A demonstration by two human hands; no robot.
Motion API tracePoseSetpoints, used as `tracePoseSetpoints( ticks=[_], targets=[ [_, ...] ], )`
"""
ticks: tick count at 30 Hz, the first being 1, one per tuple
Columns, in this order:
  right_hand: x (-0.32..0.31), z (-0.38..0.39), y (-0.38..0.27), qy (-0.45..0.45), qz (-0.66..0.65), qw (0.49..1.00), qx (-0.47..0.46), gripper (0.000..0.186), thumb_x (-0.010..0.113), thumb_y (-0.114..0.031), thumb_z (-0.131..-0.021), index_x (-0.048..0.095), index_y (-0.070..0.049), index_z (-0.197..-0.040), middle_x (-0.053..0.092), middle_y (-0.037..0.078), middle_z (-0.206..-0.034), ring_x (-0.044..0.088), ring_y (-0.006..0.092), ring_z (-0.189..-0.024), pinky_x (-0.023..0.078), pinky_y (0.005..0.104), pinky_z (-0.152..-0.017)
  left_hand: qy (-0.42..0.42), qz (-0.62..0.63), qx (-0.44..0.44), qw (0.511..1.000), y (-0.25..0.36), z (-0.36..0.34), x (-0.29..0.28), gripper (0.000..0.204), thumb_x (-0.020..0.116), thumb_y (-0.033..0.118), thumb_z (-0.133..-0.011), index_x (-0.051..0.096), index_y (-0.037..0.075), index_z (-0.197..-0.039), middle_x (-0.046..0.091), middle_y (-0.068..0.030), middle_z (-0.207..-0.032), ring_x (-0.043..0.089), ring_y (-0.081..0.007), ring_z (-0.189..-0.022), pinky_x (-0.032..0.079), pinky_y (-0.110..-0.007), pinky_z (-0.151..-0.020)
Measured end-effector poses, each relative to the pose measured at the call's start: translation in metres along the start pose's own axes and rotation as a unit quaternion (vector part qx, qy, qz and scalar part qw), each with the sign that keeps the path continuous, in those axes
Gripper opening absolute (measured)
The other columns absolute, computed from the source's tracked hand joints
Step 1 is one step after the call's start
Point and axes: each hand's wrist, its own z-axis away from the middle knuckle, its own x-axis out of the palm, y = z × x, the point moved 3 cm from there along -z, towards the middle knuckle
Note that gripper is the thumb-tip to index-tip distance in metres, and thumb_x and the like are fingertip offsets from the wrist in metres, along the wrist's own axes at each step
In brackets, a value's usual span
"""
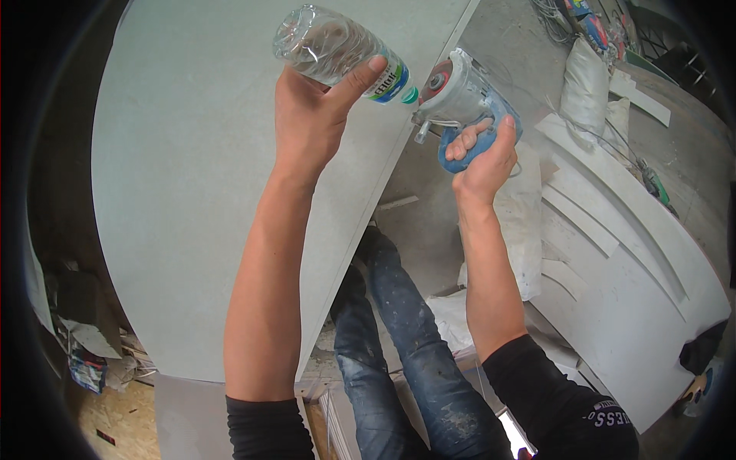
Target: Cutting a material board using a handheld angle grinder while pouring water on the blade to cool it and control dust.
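Note:
My left hand (314, 119) is wrapped round a clear plastic bottle (353, 46) with a label and a green cap end. The bottle lies tilted, its green end down and to the right, close beside a power saw. That hand-held circular saw (469, 90) has a dusty grey guard, a reddish disc with a round hub, and a blue handle. Around the handle my right hand (484, 162) is closed, thumb along its upper side. Whether the green end touches the saw or stands just apart, I cannot tell. Both are held over the right edge of a large pale board (192, 192).
White sacks (583, 88) and curved offcut strips (644, 100) lie at the right, along with a big white panel (613, 307). Cables and tools (590, 27) are piled at the far right. My legs stand beside the board's slanting edge. Debris (92, 360) lies at the lower left.

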Motion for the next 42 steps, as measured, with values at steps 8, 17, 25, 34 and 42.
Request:
tracePoseSetpoints(
  ticks=[8, 17, 25, 34, 42],
  targets=[
    [-0.001, 0.001, 0.004, -0.002, -0.002, 1.000, -0.004, 0.049, 0.052, -0.047, -0.113, 0.053, -0.006, -0.087, 0.051, 0.007, -0.065, 0.049, 0.0184, -0.050, 0.045, 0.0349, -0.047, 0.001, -0.002, 0.005, 1.000, -0.001, 0.005, 0.002, 0.047, 0.089, 0.028, -0.096, 0.072, -0.001, -0.129, 0.077, -0.0081, -0.116, 0.070, -0.0172, -0.110, 0.053, -0.035, -0.102],
    [0.001, 0.011, -0.002, 0.002, -0.005, 1.000, 0.001, 0.050, 0.051, -0.047, -0.114, 0.053, -0.006, -0.085, 0.051, 0.007, -0.064, 0.049, 0.0184, -0.050, 0.046, 0.0353, -0.047, -0.003, 0.007, 0.003, 1.000, 0.005, 0.008, 0.000, 0.046, 0.089, 0.028, -0.097, 0.072, -0.001, -0.128, 0.077, -0.0087, -0.117, 0.069, -0.0169, -0.110, 0.054, -0.035, -0.102],
    [0.002, 0.017, -0.009, -0.008, -0.009, 1.000, -0.010, 0.050, 0.052, -0.047, -0.113, 0.053, -0.005, -0.085, 0.051, 0.007, -0.064, 0.049, 0.0185, -0.050, 0.046, 0.0355, -0.047, -0.008, -0.011, 0.016, 1.000, 0.013, 0.010, 0.000, 0.045, 0.089, 0.028, -0.097, 0.072, -0.001, -0.128, 0.077, -0.0084, -0.117, 0.069, -0.0167, -0.111, 0.054, -0.035, -0.102],
    [-0.003, 0.030, -0.012, -0.005, -0.010, 1.000, 0.005, 0.048, 0.051, -0.046, -0.114, 0.053, -0.006, -0.088, 0.051, 0.007, -0.065, 0.048, 0.0186, -0.050, 0.045, 0.0350, -0.047, 0.012, 0.008, 0.013, 1.000, 0.019, 0.022, -0.003, 0.048, 0.089, 0.027, -0.096, 0.071, -0.003, -0.129, 0.077, -0.0085, -0.116, 0.069, -0.0164, -0.111, 0.053, -0.034, -0.102],
    [-0.002, 0.028, -0.013, -0.014, 0.000, 1.000, 0.000, 0.047, 0.050, -0.048, -0.113, 0.053, -0.007, -0.092, 0.051, 0.007, -0.066, 0.048, 0.0190, -0.051, 0.045, 0.0359, -0.048, 0.009, 0.012, 0.008, 1.000, 0.025, 0.027, -0.009, 0.050, 0.090, 0.027, -0.096, 0.070, -0.003, -0.131, 0.076, -0.0094, -0.120, 0.069, -0.0175, -0.115, 0.053, -0.035, -0.104]
  ],
)
